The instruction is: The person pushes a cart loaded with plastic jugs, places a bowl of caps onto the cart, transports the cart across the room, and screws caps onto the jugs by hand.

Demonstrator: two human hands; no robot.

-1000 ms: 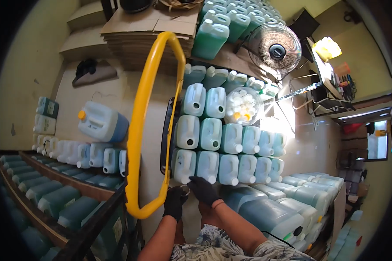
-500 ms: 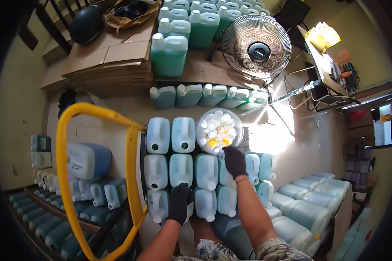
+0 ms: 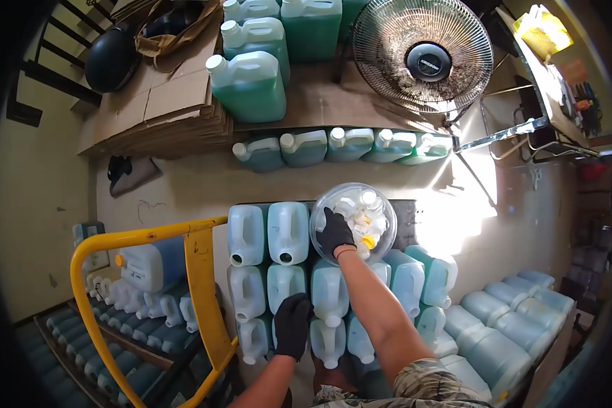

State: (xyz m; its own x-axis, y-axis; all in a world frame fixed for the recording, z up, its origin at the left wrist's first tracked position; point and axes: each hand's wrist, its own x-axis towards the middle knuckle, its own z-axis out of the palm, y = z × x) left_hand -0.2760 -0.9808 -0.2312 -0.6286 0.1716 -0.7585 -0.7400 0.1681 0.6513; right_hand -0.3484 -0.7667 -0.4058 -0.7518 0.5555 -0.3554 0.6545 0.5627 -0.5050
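Note:
My left hand (image 3: 292, 326), in a black glove, curls over the neck end of a pale blue-green jug (image 3: 285, 282). The fingers are closed, and they hide the neck and anything they grip. My right hand (image 3: 334, 232), also gloved in black, reaches into a round clear tub (image 3: 392, 234) of loose caps (image 3: 368, 198), mostly white with some yellow. Its fingertips are partly hidden, so I cannot tell whether it grips a cap. Two jugs at the back left, one (image 3: 247, 231) beside another (image 3: 287, 228), show dark uncapped mouths. A capped jug (image 3: 330, 289) lies below the tub.
A yellow trolley handle (image 3: 197, 292) rises at the left. Behind are a row of green-filled jugs (image 3: 304, 147), a standing fan (image 3: 421, 61) and stacked cardboard (image 3: 160, 102). More jugs (image 3: 489, 340) lie on the right, with others on a rack (image 3: 81, 333) at lower left.
My right hand has moved left and up from the tub's near edge into the caps. My left hand stays at the same jug. The camera view has shifted closer.

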